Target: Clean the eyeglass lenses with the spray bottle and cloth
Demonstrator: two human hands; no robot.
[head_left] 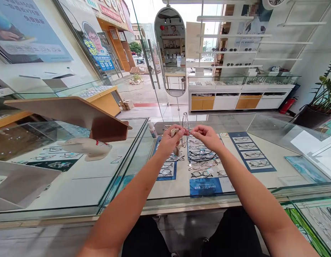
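Above the glass display counter, a pair of thin-rimmed glasses (185, 123) is held up between my two hands. My left hand (171, 138) is closed on the glasses, with a light brown cloth (176, 149) also pinched in it and hanging down below the fingers. My right hand (206, 136) is closed at the right side of the glasses, thumb and forefinger pinched together by a thin part of the frame. Rows of eyeglasses (202, 156) lie under the glass below my hands.
A small white bottle (152, 129) stands on the counter just left of my hands. Further left are a brown stand (109, 127) and a cream-coloured object (87, 147). An oval mirror (170, 53) hangs ahead, and a potted plant (323, 96) stands at right.
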